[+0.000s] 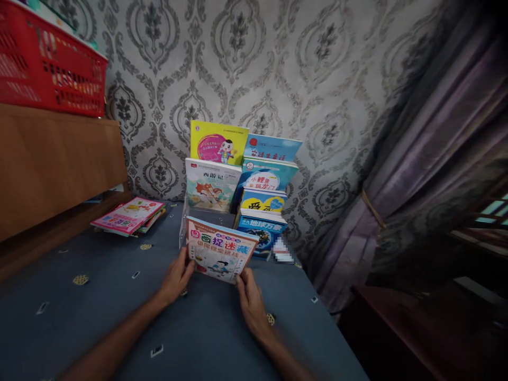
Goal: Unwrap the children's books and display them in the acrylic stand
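A picture book (220, 254) with a red and white cover is held tilted between both hands. My left hand (177, 276) grips its lower left edge, and my right hand (251, 297) grips its lower right corner. Just behind it stands a clear rack (183, 222) of books in two columns. The left column shows a yellow book (206, 140) above a white-topped book (212, 188). In the right column are a light blue book (272, 148), a teal book (270, 173), a yellow and blue book (264, 202) and a dark blue book (264, 230).
A small pile of books (129, 216) lies at the left on the blue patterned cloth (99, 301). Beyond it are a wooden cabinet (59, 159) and a red basket (73, 74). A tied curtain (373, 206) hangs at the right, near dark red furniture (381, 317).
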Available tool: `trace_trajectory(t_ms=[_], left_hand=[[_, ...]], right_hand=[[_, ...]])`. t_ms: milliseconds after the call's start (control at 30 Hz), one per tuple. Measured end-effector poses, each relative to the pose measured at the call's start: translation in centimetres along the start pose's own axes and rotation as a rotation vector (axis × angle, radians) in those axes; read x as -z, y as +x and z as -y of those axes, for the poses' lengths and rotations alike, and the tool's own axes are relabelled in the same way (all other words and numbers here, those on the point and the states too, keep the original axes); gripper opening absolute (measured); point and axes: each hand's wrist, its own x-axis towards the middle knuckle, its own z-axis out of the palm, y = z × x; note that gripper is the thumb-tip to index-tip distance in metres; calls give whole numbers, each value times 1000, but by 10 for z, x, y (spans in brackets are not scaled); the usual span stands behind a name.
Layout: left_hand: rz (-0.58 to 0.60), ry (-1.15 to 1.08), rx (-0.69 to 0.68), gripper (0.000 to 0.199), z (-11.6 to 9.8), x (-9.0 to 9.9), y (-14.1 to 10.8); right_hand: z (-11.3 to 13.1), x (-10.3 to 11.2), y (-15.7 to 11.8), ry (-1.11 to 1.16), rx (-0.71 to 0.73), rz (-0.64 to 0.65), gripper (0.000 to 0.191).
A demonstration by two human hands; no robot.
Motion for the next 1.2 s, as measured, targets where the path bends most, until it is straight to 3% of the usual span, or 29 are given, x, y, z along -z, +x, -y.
trace_trajectory(t_ms=[333,467,667,900,1033,1200], left_hand=[[50,16,-5,31,5,7,5],[-18,109,-41,29,-4,18,15],[-127,205,-197,26,-32,54,56],[-259,222,-299,29,-68,98,136],[-309,215,-336,35,-87,110,171],[-329,276,-341,33,-98,112,188]], right_hand=[[3,1,5,8,-6,42,26],[14,3,21,0,39,27,24],[43,6,76,-104,182,-1,24],[94,21,168,-250,334,-23,18],[117,29,208,-310,409,-54,18],[122,33,226,-354,439,-75,21]])
